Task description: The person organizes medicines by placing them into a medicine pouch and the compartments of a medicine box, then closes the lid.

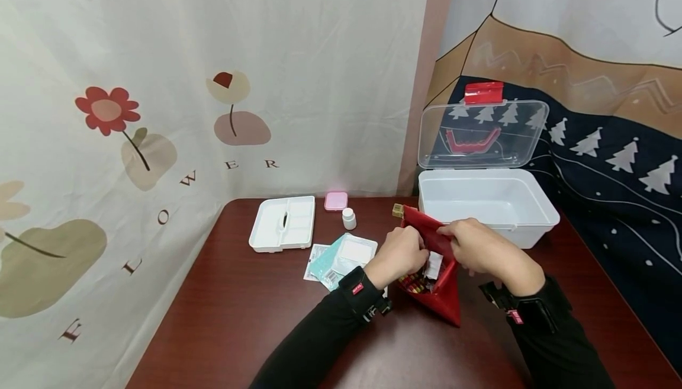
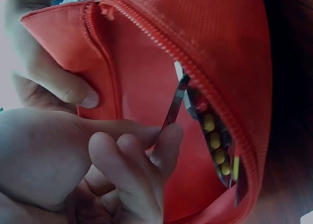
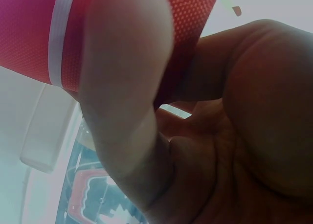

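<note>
A red zip pouch (image 1: pixel 449 301) stands unzipped over the table, its mouth facing me. My right hand (image 1: pixel 476 247) grips the pouch's upper edge between thumb and fingers and holds that side out. Reaching into the mouth, my left hand (image 1: pixel 403 251) pinches a thin, dark, shiny strip (image 2: pixel 174 105) between thumb and fingertips; its kind cannot be made out. Inside the pouch, a blister pack with yellow capsules (image 2: pixel 215 140) leans against the wall in the left wrist view. A white packet (image 1: pixel 434 264) also shows in the mouth. The pouch's bottom is hidden.
Behind my right hand stands a white box (image 1: pixel 533 236) with its clear lid (image 1: pixel 434 137) raised. To the left lie flat packets (image 1: pixel 326 264), a white compartment case (image 1: pixel 299 214), a small white bottle (image 1: pixel 348 218) and a pink case (image 1: pixel 335 201). A curtain borders the table at the back.
</note>
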Demonstrator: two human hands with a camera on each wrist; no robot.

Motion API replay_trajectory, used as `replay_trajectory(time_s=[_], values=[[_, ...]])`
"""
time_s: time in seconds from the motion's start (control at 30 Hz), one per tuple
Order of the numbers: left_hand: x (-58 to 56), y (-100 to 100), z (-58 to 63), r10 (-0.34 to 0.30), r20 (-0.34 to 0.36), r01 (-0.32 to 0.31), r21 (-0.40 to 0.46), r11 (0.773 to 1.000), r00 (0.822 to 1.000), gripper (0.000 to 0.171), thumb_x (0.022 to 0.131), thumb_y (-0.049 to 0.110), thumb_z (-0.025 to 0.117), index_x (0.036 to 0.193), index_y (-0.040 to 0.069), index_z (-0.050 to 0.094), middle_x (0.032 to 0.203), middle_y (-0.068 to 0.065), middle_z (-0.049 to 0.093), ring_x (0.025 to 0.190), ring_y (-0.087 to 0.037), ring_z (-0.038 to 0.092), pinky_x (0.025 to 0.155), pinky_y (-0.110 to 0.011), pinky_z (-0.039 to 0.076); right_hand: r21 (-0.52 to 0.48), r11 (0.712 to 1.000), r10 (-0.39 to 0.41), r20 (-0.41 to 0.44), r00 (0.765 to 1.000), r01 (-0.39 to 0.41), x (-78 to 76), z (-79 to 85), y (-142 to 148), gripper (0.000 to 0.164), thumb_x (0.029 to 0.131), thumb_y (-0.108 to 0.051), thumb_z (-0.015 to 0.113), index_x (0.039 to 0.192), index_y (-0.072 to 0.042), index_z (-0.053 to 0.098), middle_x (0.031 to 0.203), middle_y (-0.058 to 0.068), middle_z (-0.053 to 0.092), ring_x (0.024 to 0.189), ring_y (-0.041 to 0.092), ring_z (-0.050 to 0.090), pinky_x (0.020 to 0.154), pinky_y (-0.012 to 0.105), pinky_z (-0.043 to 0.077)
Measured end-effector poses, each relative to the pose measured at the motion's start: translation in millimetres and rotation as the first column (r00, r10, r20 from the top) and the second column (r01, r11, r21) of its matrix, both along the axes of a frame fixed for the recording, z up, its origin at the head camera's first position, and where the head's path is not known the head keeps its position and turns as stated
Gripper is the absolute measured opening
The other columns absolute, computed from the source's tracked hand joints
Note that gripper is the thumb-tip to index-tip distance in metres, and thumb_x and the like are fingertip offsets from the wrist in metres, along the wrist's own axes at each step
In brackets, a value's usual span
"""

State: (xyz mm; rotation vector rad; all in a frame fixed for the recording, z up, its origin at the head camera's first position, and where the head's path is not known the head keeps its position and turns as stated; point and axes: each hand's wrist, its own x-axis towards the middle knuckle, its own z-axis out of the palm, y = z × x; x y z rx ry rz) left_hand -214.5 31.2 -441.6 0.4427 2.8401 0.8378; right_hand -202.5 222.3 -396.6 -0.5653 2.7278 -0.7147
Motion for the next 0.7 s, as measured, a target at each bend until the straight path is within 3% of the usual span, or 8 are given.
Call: replay_trajectory(time_s=[0.17, 0.33, 0.57, 0.7], values=[[0.5, 4.4, -2.7, 0.026, 0.007, -0.026, 0.033, 0.999, 1.0, 0.047, 0.101, 0.021, 0.074, 0.055, 0.018, 0.065, 0.048, 0.007, 0.053, 0.051, -0.011, 0.057, 0.046, -0.024, 0.042, -0.003, 1.0, -0.003, 0.0, 1.0, 0.003, 0.3, 0.5, -0.5, 0.049, 0.101, 0.005, 0.048, 0.146, 0.008, 0.064, 0.09, 0.013, 0.068, 0.046, 0.015, 0.058, 0.05, 0.034, 0.054], [3.9, 2.2, -1.1, 0.04, 0.002, -0.04, 0.108, 0.993, 0.999, 0.05, 0.106, 0.027, 0.071, 0.057, 0.019, 0.067, 0.048, 0.006, 0.055, 0.048, -0.01, 0.056, 0.044, -0.024, 0.042, -0.004, 1.0, -0.001, -0.002, 1.0, 0.001, 1.3, -0.2, -0.9, 0.048, 0.101, 0.006, 0.048, 0.146, 0.009, 0.064, 0.102, 0.02, 0.073, 0.046, 0.015, 0.057, 0.05, 0.035, 0.054], [10.5, -17.8, 9.6, 0.048, -0.033, -0.041, 0.171, 0.984, 0.998, 0.047, 0.107, 0.028, 0.07, 0.061, 0.018, 0.072, 0.049, 0.007, 0.051, 0.053, -0.01, 0.054, 0.047, -0.025, 0.037, -0.009, 1.0, 0.001, -0.005, 1.0, -0.001, 1.6, -1.4, -1.3, 0.047, 0.102, 0.005, 0.048, 0.146, 0.008, 0.064, 0.097, 0.017, 0.071, 0.045, 0.015, 0.057, 0.049, 0.034, 0.054], [12.3, -32.8, 16.3, 0.075, -0.061, -0.061, 0.21, 0.976, 0.995, 0.036, 0.108, 0.028, 0.069, 0.077, 0.017, 0.083, 0.054, 0.008, 0.057, 0.054, -0.01, 0.055, 0.049, -0.025, 0.037, -0.009, 1.0, 0.002, -0.005, 1.0, -0.002, 1.0, -0.2, -0.1, 0.046, 0.103, 0.004, 0.05, 0.146, 0.007, 0.065, 0.09, 0.012, 0.068, 0.046, 0.015, 0.057, 0.049, 0.033, 0.054]])
